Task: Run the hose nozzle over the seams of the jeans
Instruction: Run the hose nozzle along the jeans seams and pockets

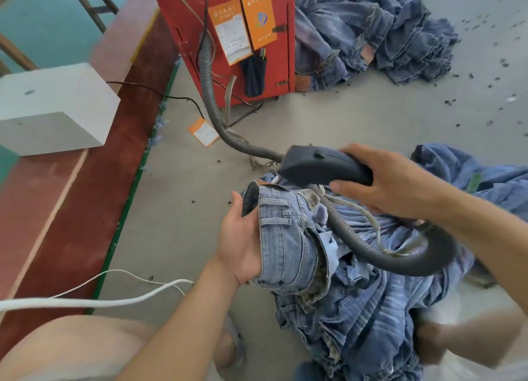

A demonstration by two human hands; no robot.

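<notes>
Fingers (pixel 347 188) of the right hand (pixel 391 180) curl round the rear end of the dark grey hose nozzle (pixel 323 166), thumb side toward the camera, gripping it from the right. That forearm reaches in from the lower right edge, crossing over the loop of the ribbed grey hose (pixel 371 249). The nozzle is held roughly level, just above the waistband end of the jeans (pixel 288 238), its broad front pointing left; whether it touches the denim I cannot tell.

The left hand (pixel 240 243) lies palm-up under the light blue jeans, supporting the folded waistband from the left. Its fingers are hidden beneath the cloth, with only the thumb showing near a dark oval piece at the top of the waistband, so how tightly they grip cannot be seen. The left forearm rises diagonally from the bottom centre.

The jeans sit on top of a heap of darker denim (pixel 371 318) on the grey floor (pixel 185 209). The hose runs from the nozzle back to a red machine (pixel 223 23) bearing orange labels, and loops again under the right wrist. A second pile of jeans (pixel 371 32) lies beside the machine. A white block (pixel 54 106) stands at left, and a white cord (pixel 85 300) crosses the lower left.
</notes>
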